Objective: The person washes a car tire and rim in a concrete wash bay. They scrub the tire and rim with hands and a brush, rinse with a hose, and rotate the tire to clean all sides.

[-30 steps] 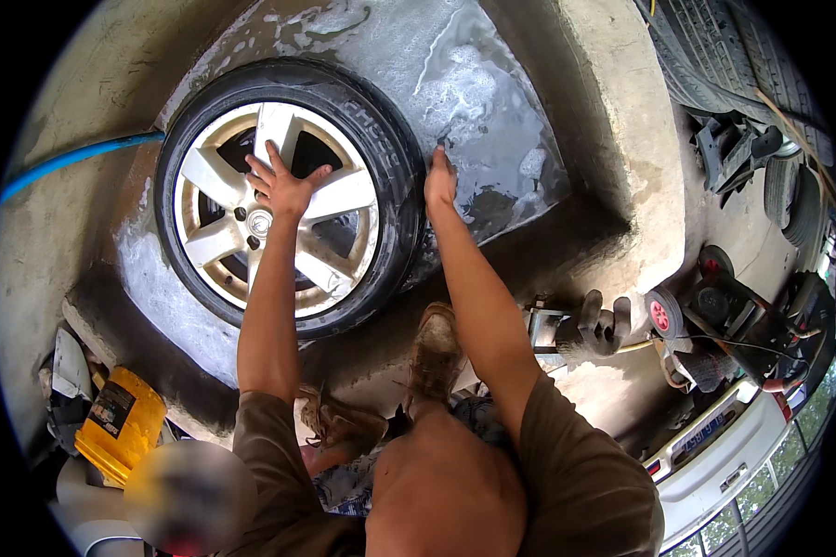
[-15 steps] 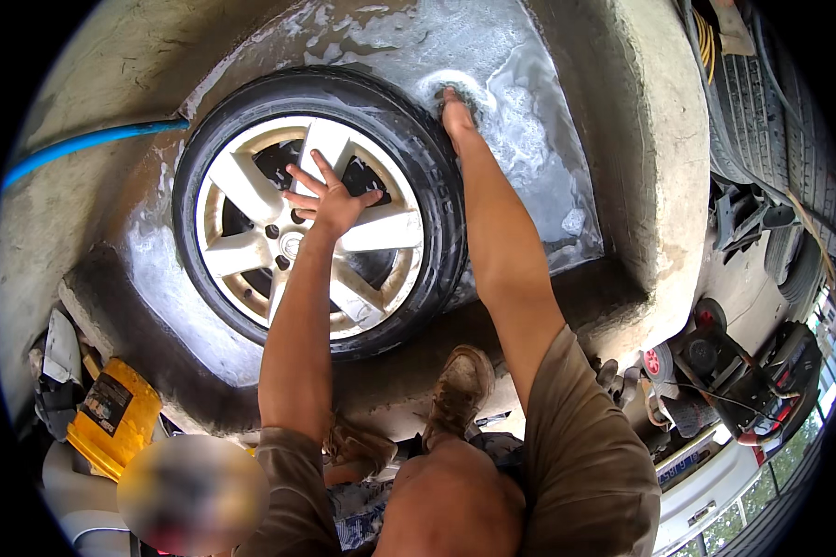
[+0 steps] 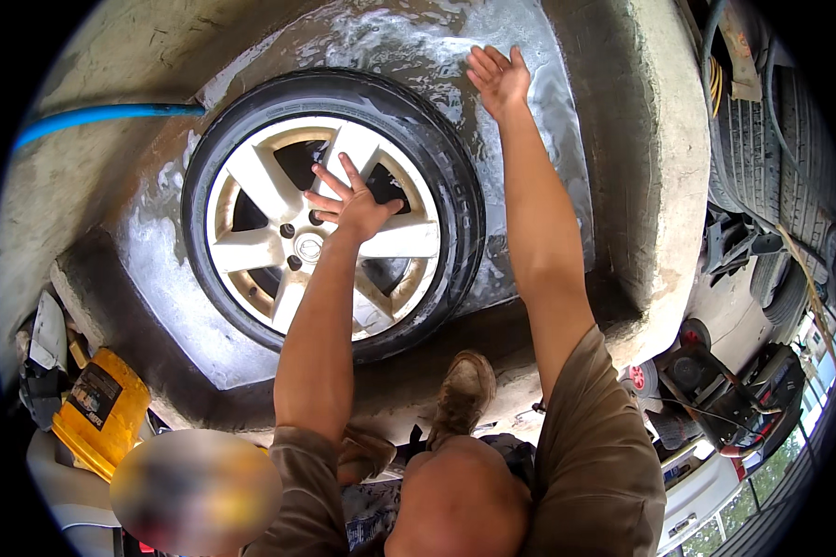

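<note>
A car wheel, its black tire (image 3: 455,213) mounted on a dirty silver alloy rim (image 3: 395,239), lies in a concrete water basin (image 3: 659,176), wet on its upper side. My left hand (image 3: 358,209) rests on the rim with fingers spread over the spokes near the hub. Beyond the tire to the right, my right hand (image 3: 502,82) is raised above the foamy water (image 3: 553,139). Its palm shows, the fingers are stretched out, and nothing is in it.
A blue hose (image 3: 111,112) comes over the left wall. A yellow container (image 3: 102,408) stands at the lower left. Tires (image 3: 803,139) are stacked outside the basin on the right, above a black machine with red wheels (image 3: 715,371). My shoe (image 3: 464,390) is by the near rim.
My right hand has come up out of the water, moving away and rightward, and now shows its palm. The foam has shifted. My left hand stays on the rim.
</note>
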The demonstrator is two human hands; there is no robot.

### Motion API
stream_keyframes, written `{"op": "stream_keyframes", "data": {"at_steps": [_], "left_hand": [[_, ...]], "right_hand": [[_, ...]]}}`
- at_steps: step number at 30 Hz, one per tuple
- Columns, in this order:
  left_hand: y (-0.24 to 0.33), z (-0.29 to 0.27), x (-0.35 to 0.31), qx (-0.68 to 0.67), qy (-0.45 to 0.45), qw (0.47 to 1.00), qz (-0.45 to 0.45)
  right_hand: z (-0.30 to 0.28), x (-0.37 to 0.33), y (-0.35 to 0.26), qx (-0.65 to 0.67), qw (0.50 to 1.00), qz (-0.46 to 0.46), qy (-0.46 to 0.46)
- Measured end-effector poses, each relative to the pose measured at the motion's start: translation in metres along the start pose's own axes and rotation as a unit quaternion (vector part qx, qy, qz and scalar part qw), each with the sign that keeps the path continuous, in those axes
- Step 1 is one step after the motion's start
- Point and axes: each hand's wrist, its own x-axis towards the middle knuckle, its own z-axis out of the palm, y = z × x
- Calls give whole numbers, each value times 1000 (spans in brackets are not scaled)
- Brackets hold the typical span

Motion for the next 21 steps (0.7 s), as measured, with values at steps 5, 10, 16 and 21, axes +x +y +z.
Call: {"op": "stream_keyframes", "data": {"at_steps": [5,10,16,21], "left_hand": [[-6,4,2,-8,15,1000,18],[0,5,-2,3,25,1000,14],[-1,14,0,1,46,998,40],[-35,1,-5,41,56,991,113]], "right_hand": [[-134,-99,26,-217,966,30,139],[-191,-211,108,-199,942,175,204],[-210,-272,197,-134,889,373,227],[-198,-281,188,-151,892,371,211]]}}
